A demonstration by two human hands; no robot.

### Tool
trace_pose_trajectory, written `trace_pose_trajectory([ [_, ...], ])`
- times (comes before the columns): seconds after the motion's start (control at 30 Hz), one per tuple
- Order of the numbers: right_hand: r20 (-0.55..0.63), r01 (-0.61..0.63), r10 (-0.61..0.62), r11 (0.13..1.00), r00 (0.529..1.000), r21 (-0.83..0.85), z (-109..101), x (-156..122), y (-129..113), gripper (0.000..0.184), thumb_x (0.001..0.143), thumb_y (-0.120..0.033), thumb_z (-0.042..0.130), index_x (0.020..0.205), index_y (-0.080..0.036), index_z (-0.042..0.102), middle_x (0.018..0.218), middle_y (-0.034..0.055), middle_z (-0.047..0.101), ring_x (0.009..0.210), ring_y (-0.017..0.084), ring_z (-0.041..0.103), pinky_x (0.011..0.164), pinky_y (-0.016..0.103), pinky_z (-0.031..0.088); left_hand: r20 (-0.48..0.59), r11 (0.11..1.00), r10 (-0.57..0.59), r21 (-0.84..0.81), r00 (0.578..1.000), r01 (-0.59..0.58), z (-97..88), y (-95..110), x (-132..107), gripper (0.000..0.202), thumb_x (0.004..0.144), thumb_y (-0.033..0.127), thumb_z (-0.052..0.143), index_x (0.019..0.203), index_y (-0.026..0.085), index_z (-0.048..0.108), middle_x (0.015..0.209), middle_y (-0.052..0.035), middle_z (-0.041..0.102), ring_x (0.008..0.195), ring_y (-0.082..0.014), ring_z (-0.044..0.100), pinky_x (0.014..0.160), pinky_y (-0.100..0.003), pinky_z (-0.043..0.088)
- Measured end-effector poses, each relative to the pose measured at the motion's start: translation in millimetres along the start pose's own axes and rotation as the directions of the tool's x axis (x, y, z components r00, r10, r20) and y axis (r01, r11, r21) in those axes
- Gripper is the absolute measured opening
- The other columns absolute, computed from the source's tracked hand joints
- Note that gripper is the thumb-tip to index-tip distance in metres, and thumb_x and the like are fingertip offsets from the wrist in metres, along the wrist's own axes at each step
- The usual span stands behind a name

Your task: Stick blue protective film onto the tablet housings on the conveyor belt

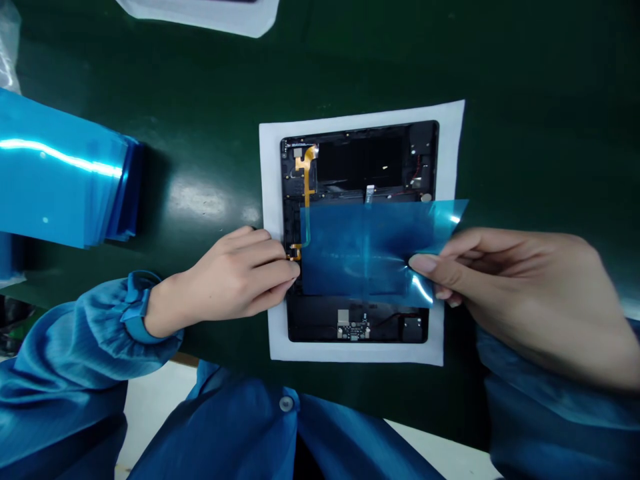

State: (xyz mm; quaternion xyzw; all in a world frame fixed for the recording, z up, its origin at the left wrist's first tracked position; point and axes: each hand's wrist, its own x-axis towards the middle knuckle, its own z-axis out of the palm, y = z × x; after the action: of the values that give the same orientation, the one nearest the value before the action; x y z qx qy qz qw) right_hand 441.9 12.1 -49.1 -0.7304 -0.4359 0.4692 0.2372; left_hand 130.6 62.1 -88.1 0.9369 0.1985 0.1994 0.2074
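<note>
An opened tablet housing (360, 160) lies on a white sheet (360, 353), its orange ribbon cable and small circuit board showing. Over its middle is a clear blue film sheet (345, 247). My right hand (500, 287) pinches the film's right side between thumb and fingers, and that end is lifted and bent. My left hand (240, 273) rests at the housing's left edge with its fingers curled together, close to the film's left edge. Whether the fingertips hold anything there is hidden.
At the left lies a stack of blue film sheets (55, 173), with clear plastic (7, 53) behind it. Another white sheet (225, 17) with a dark item on it is cut off at the top. All rest on a dark green tabletop (540, 133).
</note>
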Motion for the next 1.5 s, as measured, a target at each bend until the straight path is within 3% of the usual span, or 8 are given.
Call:
trace_pose_trajectory([
  [0.17, -0.004, 0.005, -0.005, 1.0, 1.0, -0.006, 0.3, 0.3, -0.8, 0.047, 0.064, -0.065, 0.099, 0.063, -0.024, 0.076, 0.05, 0.003, 0.064, 0.039, 0.012, 0.055, 0.037, 0.023, 0.041, 0.013, 1.0, -0.008, 0.007, 1.0, 0.008, -0.1, -0.3, 0.4, 0.013, 0.108, 0.02, 0.06, 0.101, 0.02, 0.071, 0.089, -0.0022, 0.074, 0.077, -0.0156, 0.062, 0.067, -0.031, 0.045],
  [0.63, -0.002, -0.036, 0.036, 0.998, 0.999, -0.045, -0.2, 2.6, 1.2, 0.054, 0.058, -0.073, 0.097, 0.06, -0.023, 0.076, 0.051, 0.0053, 0.066, 0.04, 0.016, 0.057, 0.039, 0.027, 0.045, 0.0, 1.0, -0.017, 0.014, 1.0, 0.017, 1.3, 1.2, -1.4, 0.014, 0.108, 0.02, 0.06, 0.098, 0.019, 0.071, 0.086, -0.0014, 0.072, 0.076, -0.0158, 0.062, 0.067, -0.032, 0.046],
  [1.0, 0.031, -0.092, 0.09, 0.995, 0.995, 0.034, 0.0, 5.2, 9.2, 0.044, 0.057, -0.059, 0.1, 0.06, -0.023, 0.076, 0.052, 0.0047, 0.064, 0.042, 0.015, 0.055, 0.04, 0.025, 0.044, 0.049, 0.999, -0.033, -0.016, 0.998, 0.034, -2.1, 3.5, -2.1, 0.01, 0.107, 0.015, 0.061, 0.101, 0.016, 0.069, 0.091, -0.0043, 0.074, 0.081, -0.0183, 0.064, 0.071, -0.035, 0.042],
  [1.5, 0.05, -0.081, 0.079, 0.996, 0.996, 0.037, 1.1, 6.7, 10.5, 0.045, 0.059, -0.061, 0.099, 0.063, -0.022, 0.077, 0.052, 0.0046, 0.065, 0.042, 0.016, 0.053, 0.04, 0.027, 0.042, 0.048, 0.999, -0.041, -0.012, 0.998, 0.042, -4.3, 4.7, -0.8, 0.015, 0.108, 0.016, 0.058, 0.102, 0.017, 0.072, 0.09, -0.0046, 0.072, 0.08, -0.0187, 0.061, 0.072, -0.034, 0.046],
])
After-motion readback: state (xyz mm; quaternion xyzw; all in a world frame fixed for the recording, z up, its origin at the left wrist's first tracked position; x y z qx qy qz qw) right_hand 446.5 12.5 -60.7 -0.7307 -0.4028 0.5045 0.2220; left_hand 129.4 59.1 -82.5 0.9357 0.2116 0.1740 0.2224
